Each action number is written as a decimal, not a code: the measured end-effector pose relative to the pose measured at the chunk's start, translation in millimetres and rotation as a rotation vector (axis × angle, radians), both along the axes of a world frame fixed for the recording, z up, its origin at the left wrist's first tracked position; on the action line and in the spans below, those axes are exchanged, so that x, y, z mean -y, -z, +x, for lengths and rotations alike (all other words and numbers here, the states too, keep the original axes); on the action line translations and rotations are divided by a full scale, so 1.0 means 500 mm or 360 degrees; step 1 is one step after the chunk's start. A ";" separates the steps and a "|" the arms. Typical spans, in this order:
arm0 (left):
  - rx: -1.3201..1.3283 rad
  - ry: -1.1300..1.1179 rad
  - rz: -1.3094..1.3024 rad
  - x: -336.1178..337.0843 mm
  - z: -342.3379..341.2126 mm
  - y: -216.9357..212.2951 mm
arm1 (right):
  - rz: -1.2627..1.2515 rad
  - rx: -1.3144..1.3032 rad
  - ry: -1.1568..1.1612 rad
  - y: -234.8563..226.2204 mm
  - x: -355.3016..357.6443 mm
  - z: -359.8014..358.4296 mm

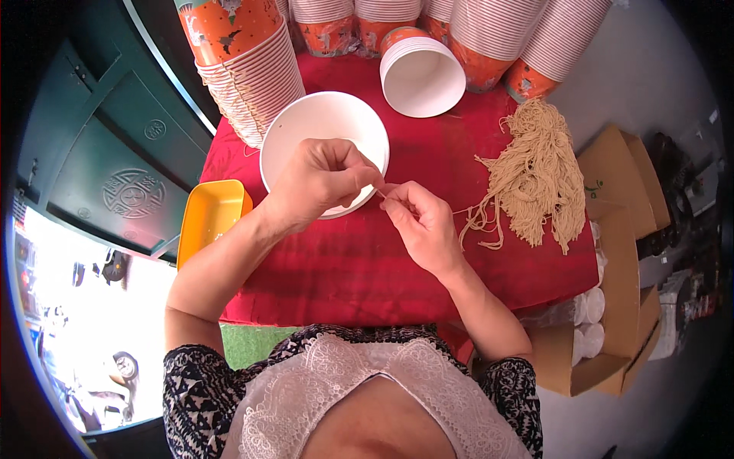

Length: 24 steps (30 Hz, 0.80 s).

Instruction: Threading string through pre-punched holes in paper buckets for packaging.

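Note:
A white paper bucket (279, 141) stands at the middle left of the table, its open mouth facing up. Over its front rim is my left hand (325, 180), fingers closed in a pinch on a thin beige string (464, 209). Just to the right, my right hand (420, 226) pinches the same string between thumb and fingertips, close to the left fingertips. The strand trails from there toward a loose beige bundle of string (539, 172) at the table's right. The inside of the bucket is partly hidden by my left hand.
Tall stacks of orange-and-white paper buckets (248, 84) line the back and left. Another white-mouthed stack (423, 76) lies tilted behind. A yellow tray (200, 218) sits at the left edge of the red tablecloth (344, 287). Cardboard boxes (615, 268) stand right, a green door (130, 153) left.

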State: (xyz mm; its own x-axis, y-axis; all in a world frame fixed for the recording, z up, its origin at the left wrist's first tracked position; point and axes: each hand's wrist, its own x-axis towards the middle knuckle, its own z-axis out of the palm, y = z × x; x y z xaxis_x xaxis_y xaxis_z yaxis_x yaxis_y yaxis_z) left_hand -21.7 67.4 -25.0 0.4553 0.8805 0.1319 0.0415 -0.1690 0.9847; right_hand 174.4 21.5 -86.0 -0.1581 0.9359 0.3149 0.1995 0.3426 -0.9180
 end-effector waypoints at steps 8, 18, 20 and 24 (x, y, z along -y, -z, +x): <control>0.0007 0.0030 -0.0154 -0.009 0.015 -0.017 | 0.0046 -0.0189 -0.0018 0.006 0.006 0.002; -0.0122 0.0230 -0.0314 -0.030 0.041 -0.023 | 0.0028 0.0055 0.0009 -0.080 0.030 0.048; -0.0146 0.0283 -0.0306 -0.034 0.044 -0.020 | 0.0119 0.0024 0.0032 -0.101 0.027 0.049; -0.0119 0.0361 -0.0317 -0.038 0.042 -0.012 | 0.0277 -0.0032 -0.0045 -0.112 0.006 0.044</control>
